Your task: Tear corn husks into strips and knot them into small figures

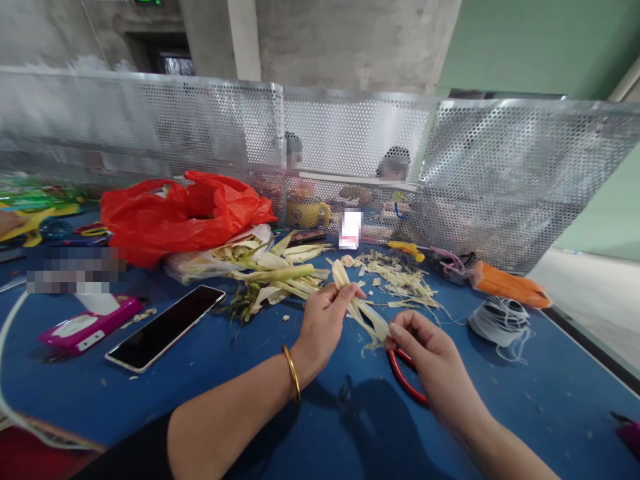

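My left hand (323,323), with a gold bangle at the wrist, pinches a bundle of pale dried corn husk strips (371,315) between thumb and fingers. Its upper end sticks up past the thumb, and loose shreds hang below. My right hand (425,350) is closed on the other end of the same husk, which stretches between the two hands. Red looped handles (407,392), apparently of scissors, show under my right hand; their blades are hidden, and I cannot tell whether the fingers hold them. Beyond my left hand lies a pile of husks with a thick stalk (280,274).
Shredded husk scraps (405,277) lie ahead. To the left are a phone (167,327), a magenta device (93,327) and a red plastic bag (185,217). A string spool (500,323) and an orange pouch (510,283) sit right. A perforated metal screen (350,127) closes the back; people sit behind it.
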Action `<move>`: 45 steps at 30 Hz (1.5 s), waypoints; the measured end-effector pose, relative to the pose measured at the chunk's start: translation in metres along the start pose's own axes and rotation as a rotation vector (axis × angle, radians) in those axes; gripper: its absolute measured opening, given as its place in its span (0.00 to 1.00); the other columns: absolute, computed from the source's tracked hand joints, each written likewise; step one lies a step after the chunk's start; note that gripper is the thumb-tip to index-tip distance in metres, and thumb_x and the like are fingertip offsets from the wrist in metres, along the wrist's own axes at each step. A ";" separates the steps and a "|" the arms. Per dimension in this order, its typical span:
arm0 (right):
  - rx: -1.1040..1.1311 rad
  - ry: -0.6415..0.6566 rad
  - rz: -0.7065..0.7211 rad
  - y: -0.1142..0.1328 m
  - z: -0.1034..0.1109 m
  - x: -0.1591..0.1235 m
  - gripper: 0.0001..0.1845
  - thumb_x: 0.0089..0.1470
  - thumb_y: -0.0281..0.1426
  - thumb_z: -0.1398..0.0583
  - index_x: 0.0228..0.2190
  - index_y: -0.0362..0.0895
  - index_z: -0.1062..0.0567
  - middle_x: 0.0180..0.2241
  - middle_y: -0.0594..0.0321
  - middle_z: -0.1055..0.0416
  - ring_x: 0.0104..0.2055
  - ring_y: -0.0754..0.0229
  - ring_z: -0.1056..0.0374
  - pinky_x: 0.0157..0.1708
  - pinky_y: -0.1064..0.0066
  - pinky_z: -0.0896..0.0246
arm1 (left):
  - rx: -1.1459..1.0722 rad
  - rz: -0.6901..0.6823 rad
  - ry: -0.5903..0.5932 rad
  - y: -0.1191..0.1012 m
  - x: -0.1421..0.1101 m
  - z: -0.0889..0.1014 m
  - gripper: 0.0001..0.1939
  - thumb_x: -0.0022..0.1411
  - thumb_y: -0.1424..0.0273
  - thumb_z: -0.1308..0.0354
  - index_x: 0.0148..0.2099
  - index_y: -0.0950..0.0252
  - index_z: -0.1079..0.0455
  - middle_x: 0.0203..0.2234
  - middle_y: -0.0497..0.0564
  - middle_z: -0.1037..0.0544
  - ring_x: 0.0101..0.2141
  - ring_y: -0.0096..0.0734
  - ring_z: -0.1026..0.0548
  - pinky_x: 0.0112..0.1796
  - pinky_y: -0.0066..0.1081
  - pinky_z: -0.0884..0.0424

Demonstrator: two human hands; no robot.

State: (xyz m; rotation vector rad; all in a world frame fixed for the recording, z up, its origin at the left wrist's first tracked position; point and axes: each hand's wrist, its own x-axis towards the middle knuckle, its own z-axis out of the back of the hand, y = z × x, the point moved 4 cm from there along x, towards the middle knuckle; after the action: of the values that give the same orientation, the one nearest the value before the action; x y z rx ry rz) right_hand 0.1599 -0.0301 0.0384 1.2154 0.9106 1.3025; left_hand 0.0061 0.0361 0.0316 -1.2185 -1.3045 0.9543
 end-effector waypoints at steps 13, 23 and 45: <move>0.141 -0.152 -0.005 -0.008 0.011 0.005 0.17 0.47 0.42 0.35 0.34 0.45 0.30 0.22 0.68 0.34 0.24 0.61 0.35 0.28 0.70 0.39 | -0.139 0.058 -0.078 0.005 0.004 0.004 0.21 0.54 0.51 0.41 0.31 0.66 0.27 0.16 0.41 0.45 0.19 0.21 0.49 0.21 0.26 0.54; -0.615 -0.079 0.477 0.002 -0.003 -0.007 0.28 0.55 0.36 0.42 0.57 0.49 0.38 0.54 0.54 0.33 0.57 0.49 0.39 0.55 0.56 0.44 | 0.216 -0.207 0.025 -0.007 -0.015 -0.008 0.15 0.61 0.60 0.46 0.31 0.63 0.24 0.25 0.48 0.26 0.28 0.29 0.31 0.32 0.26 0.39; -0.543 0.088 0.207 -0.010 -0.004 0.002 0.19 0.62 0.43 0.50 0.23 0.47 0.37 0.20 0.68 0.37 0.24 0.63 0.43 0.26 0.73 0.49 | -0.488 0.368 0.220 0.019 -0.027 -0.033 0.17 0.49 0.59 0.33 0.30 0.68 0.32 0.17 0.43 0.34 0.20 0.19 0.39 0.24 0.23 0.42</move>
State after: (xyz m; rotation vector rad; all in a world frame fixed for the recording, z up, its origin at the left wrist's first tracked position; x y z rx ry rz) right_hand 0.1584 -0.0264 0.0280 0.8417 0.4469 1.6453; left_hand 0.0393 0.0097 0.0119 -1.9345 -1.1929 0.7414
